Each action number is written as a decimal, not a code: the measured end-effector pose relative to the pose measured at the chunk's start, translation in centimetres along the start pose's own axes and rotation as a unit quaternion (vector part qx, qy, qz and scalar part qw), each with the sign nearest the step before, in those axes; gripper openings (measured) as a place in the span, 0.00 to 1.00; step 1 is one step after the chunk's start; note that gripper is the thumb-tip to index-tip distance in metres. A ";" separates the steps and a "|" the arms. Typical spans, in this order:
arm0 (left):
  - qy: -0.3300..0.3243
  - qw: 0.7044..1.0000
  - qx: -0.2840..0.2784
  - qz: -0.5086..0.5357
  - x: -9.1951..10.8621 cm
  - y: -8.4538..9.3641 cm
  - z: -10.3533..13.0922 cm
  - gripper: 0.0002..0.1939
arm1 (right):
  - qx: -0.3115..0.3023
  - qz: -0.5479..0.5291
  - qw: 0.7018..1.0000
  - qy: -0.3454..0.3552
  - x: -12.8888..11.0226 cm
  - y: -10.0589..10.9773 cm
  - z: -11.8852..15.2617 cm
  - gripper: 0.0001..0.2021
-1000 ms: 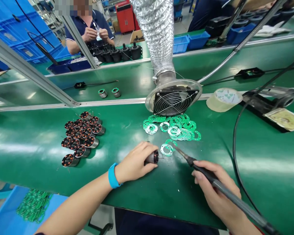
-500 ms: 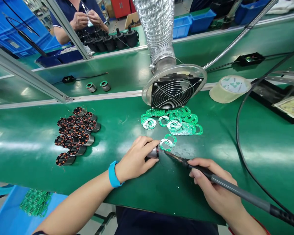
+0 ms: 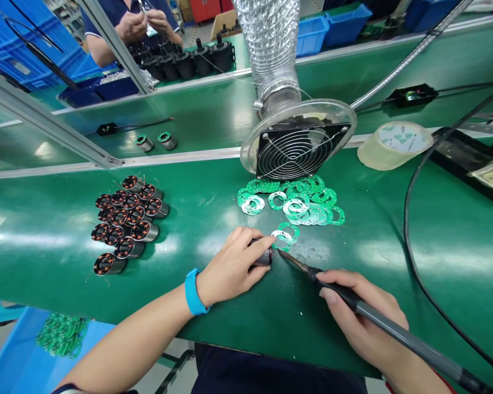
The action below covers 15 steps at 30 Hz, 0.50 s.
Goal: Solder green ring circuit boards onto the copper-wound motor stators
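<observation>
My left hand [image 3: 235,266], with a blue band at the wrist, is wrapped round a motor stator [image 3: 263,257] lying on its side on the green bench. Part of the stator is hidden under my fingers. In my right hand [image 3: 363,314] is a soldering iron [image 3: 347,298], held like a pen. Its tip points left, close to the stator's end; whether it touches cannot be made out. Just beyond the tip lie a few ring-shaped circuit boards [image 3: 290,230], overlapping one another. A larger pile of green ring boards [image 3: 312,213] spreads below the fan.
Several stators [image 3: 125,219] stand grouped at left. A fume extractor fan [image 3: 298,150] on a foil duct overhangs the bench. At right are a tape roll [image 3: 394,145], a black tray [image 3: 464,164] and the iron's cable [image 3: 408,230]. A blue bin [image 3: 12,361] sits lower left. Opposite, a person's hands [image 3: 142,24] work.
The view has shifted slightly. My left hand still grips the stator, which sits a little differently in the fingers. The iron tip stays close to the stator's end.
</observation>
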<state>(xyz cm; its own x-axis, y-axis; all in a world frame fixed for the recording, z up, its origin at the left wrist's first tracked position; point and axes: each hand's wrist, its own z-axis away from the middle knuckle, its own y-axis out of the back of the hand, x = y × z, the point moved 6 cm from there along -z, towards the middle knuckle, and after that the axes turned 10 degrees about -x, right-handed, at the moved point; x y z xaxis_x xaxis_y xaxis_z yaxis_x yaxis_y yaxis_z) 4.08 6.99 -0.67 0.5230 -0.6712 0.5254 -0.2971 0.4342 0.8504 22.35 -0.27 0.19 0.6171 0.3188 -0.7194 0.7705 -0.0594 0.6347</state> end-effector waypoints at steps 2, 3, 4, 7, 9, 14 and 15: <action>0.001 1.000 0.002 0.000 0.0 0.0 0.0 0.19 | 0.014 0.019 1.000 0.020 -0.5 0.1 -0.1 0.04; 0.002 1.000 0.002 0.000 0.0 0.0 0.0 0.19 | 0.017 0.026 0.999 0.028 -0.7 0.1 -0.2 0.04; 0.001 1.000 0.002 0.000 0.0 0.0 0.0 0.19 | 0.016 0.033 0.999 0.033 -0.8 0.0 -0.2 0.04; 0.000 1.000 0.002 -0.002 0.0 0.0 0.0 0.19 | 0.009 0.057 0.997 0.053 -1.0 -0.2 -0.1 0.04; -0.002 1.000 0.003 -0.004 0.0 0.0 0.0 0.19 | 0.010 0.072 0.995 0.066 -1.0 -0.3 0.1 0.04; -0.005 1.000 0.004 -0.007 0.1 0.0 0.0 0.20 | 0.019 0.091 0.993 0.070 -1.0 -0.3 0.2 0.04; -0.005 1.000 0.005 -0.008 0.1 0.0 0.0 0.20 | 0.015 0.092 0.993 0.072 -1.1 -0.3 0.2 0.04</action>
<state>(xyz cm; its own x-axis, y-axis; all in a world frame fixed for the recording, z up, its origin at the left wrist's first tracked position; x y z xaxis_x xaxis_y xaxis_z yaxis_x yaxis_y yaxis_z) 4.12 6.92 -0.64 0.5202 -0.6834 0.5121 -0.2965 0.4178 0.8588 21.45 -0.78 0.69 0.7202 0.4319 -0.5430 0.6527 -0.1562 0.7414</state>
